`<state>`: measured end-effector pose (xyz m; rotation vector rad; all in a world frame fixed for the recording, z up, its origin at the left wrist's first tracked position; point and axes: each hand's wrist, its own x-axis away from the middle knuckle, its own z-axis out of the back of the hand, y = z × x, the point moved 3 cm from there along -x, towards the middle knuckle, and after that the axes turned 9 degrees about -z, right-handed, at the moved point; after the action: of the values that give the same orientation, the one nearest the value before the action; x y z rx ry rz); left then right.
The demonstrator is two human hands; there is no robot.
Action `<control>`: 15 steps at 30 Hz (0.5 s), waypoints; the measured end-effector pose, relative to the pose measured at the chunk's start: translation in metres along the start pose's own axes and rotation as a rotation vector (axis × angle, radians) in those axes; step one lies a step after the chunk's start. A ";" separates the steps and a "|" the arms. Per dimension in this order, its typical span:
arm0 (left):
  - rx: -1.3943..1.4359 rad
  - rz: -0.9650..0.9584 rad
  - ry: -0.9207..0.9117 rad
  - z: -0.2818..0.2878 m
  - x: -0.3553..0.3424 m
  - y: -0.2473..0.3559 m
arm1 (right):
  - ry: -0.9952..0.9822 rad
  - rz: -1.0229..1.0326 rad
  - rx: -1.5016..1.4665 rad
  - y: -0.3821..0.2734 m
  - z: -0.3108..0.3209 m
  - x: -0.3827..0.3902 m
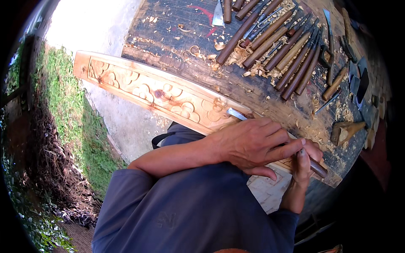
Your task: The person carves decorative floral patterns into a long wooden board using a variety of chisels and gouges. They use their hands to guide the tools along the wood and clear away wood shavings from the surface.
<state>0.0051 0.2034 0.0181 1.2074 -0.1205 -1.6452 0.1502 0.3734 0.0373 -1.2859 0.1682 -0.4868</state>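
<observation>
A long pale wooden board (202, 119) carved with rounded, cloud-like shapes lies along the near edge of the bench. Over its right part my left hand (253, 141) is wrapped across the shaft of a carving chisel, its thumb pointing down and out. The chisel's bright blade (236, 113) emerges beyond my left hand and meets the carved face. Behind it, my right hand (306, 162) grips the brown wooden handle (318, 168). The two hands touch near my right thumb. My left hand hides the middle of the chisel and part of the board.
Several wooden-handled carving tools (278, 46) lie grouped on the worn bench (168, 38) among curled shavings (242, 55). A wooden mallet-like piece (346, 131) rests near the right corner. Past the board's left end are a concrete strip (122, 114) and grass (63, 88).
</observation>
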 end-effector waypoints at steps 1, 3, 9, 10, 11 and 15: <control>0.000 0.008 -0.012 0.000 0.000 0.000 | -0.012 -0.015 -0.013 0.000 0.000 -0.001; -0.002 0.024 -0.037 0.001 0.000 0.000 | -0.003 -0.008 -0.040 0.008 0.001 0.000; -0.034 0.056 -0.059 0.002 -0.002 0.000 | -0.005 -0.030 -0.123 0.028 0.000 0.002; -0.035 0.055 -0.064 0.002 -0.002 0.000 | -0.031 -0.038 -0.150 0.030 -0.001 0.002; -0.036 0.054 -0.068 0.000 -0.002 0.000 | -0.027 -0.037 -0.144 0.029 -0.001 0.002; -0.077 0.045 -0.075 0.001 -0.001 0.003 | -0.029 -0.009 -0.174 0.031 -0.004 0.003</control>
<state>0.0070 0.2021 0.0209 1.0781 -0.1295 -1.6415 0.1593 0.3742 0.0071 -1.4636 0.1839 -0.4687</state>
